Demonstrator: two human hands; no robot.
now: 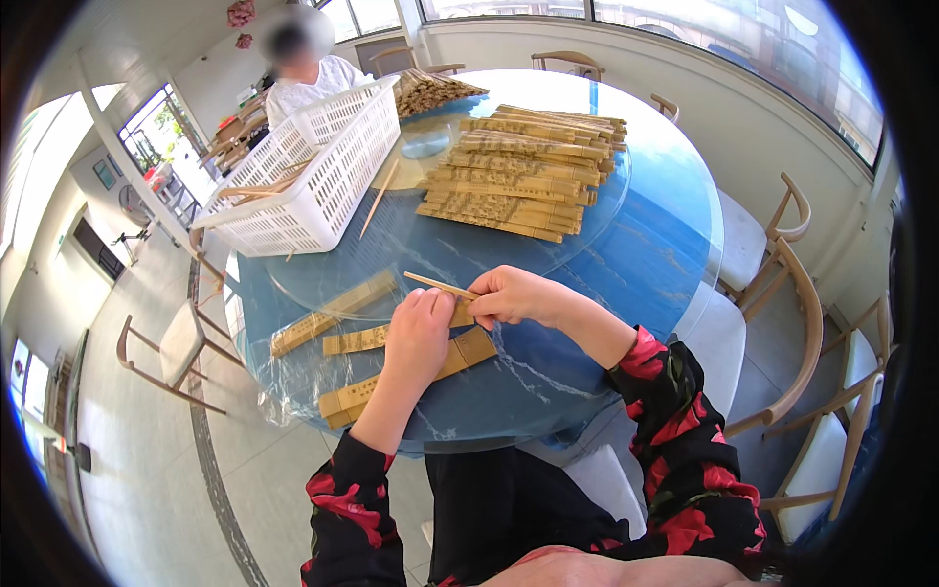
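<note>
Above the near part of the table, my two hands work close together. My right hand [511,294] pinches a pair of light wooden chopsticks [430,283], whose ends point left over my left hand. My left hand [419,331] is closed on a golden-brown paper sleeve [462,314], which shows between the hands; its far part is hidden by my fingers. Under and around my left hand lie more flat sleeves: one stack [364,393] nearest me, a short one [350,340] beside the wrist, and a longer stack [333,315] farther left.
A large heap of sleeved chopsticks [523,181] lies beyond my hands, with another pile [430,94] behind it. A white plastic basket [337,201] holds loose chopsticks; a single one [380,201] lies beside it. Another person [305,83] sits across the plastic-covered round table [646,259]. Wooden chairs [782,342] surround it.
</note>
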